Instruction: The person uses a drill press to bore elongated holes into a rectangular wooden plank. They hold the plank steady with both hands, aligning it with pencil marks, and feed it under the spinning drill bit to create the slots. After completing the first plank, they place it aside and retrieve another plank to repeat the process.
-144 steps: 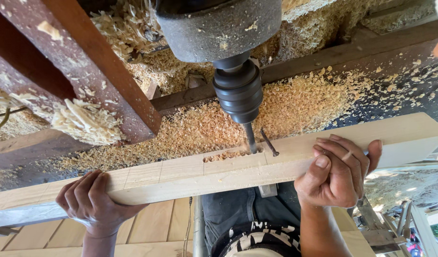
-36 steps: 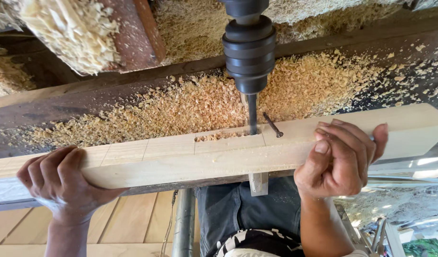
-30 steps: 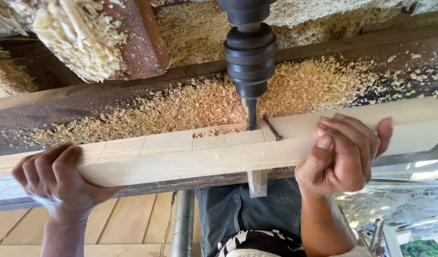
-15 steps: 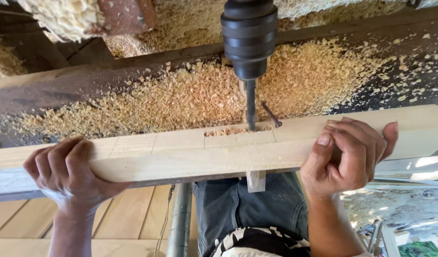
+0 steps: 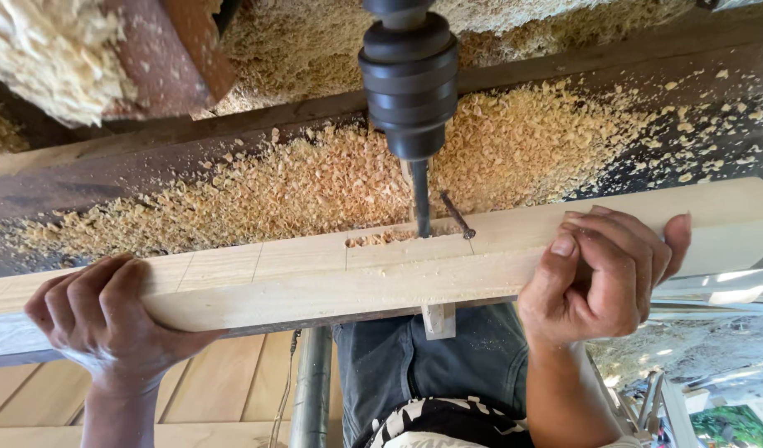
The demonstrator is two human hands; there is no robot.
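Head view of slot cutting on a fixed boring machine. A long pale timber rail lies across the machine bed, running from 9 o'clock to 3 o'clock and rising slightly toward 3 o'clock. The left hand, at 8 o'clock, is closed around the rail's near edge with its fingers curled over the top face. The right hand, at 4 o'clock, grips the same edge, fingers bent over the top and thumb pressed against the side. The dark chuck hangs at 12 o'clock, and its bit stands in the right end of a shallow slot cut along pencilled layout lines. A slanted metal pin rests on the rail just to the 3 o'clock side of the bit. Wood chips lie heaped on the bed behind the rail. The step in hand appears to be lengthening the slot, with the cut only partly along its marked span. The next move would likely call for both hands to slide the rail steadily sideways, keeping it flat and square against the bed so that the bit tracks the lines.
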